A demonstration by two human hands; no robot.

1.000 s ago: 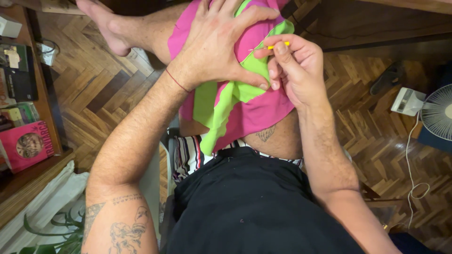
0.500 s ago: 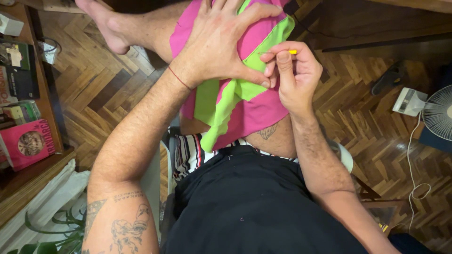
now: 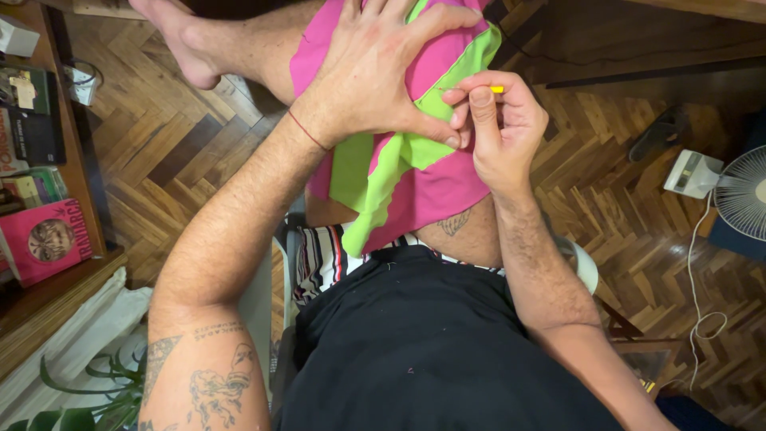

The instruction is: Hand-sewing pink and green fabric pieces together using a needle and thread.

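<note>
A pink and lime-green cloth (image 3: pixel 415 172) lies draped over my raised thigh. My left hand (image 3: pixel 383 68) presses flat on the cloth, fingers spread, thumb pinning the green strip (image 3: pixel 375 179) near its fold. My right hand (image 3: pixel 499 120) sits at the cloth's right edge, fingers pinched on a small yellow-headed pin (image 3: pixel 495 88) that points into the green fabric. A thin red string circles my left wrist.
My bare foot (image 3: pixel 179 40) rests on the herringbone wood floor (image 3: pixel 167 144). A wooden shelf with books (image 3: pixel 36 207) stands at the left. A white fan (image 3: pixel 742 199) with a cord stands at the right. A green plant (image 3: pixel 88 395) shows at the bottom left.
My right hand has shifted slightly right and up along the cloth's edge, turning the pin from a downward tilt to pointing sideways. My left hand stays pressed on the cloth.
</note>
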